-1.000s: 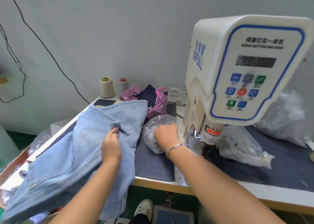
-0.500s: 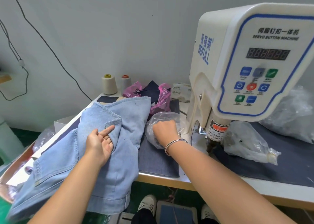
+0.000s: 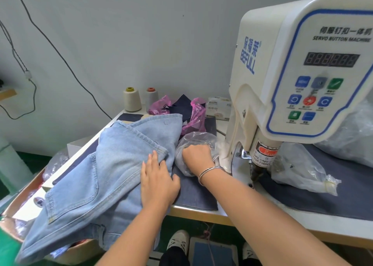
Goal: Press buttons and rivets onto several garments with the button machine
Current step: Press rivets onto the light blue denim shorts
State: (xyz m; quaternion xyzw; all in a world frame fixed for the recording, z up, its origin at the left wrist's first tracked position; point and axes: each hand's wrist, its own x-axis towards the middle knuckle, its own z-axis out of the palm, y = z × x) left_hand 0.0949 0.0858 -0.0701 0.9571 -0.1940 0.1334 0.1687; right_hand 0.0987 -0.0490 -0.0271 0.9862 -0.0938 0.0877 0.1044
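Light blue jeans (image 3: 113,164) lie folded over the table's left side and hang off its front edge. My left hand (image 3: 157,181) rests flat on the denim near its right edge, fingers straight. My right hand (image 3: 196,156) is curled inside a clear plastic bag (image 3: 193,142) just left of the white servo button machine (image 3: 292,84); what the fingers hold is hidden by the bag. The machine's press head (image 3: 260,164) stands to the right of my right wrist, apart from it.
A second clear bag (image 3: 298,168) lies right of the press head, a larger one (image 3: 351,142) behind it. Two thread cones (image 3: 132,99), a pink bag (image 3: 196,114) with dark cloth and a small box (image 3: 219,108) sit at the back. A foot pedal (image 3: 212,251) is under the table.
My left hand turned from palm up to palm down and now lies flat on the jeans, further right. My right hand stays in the clear bag.
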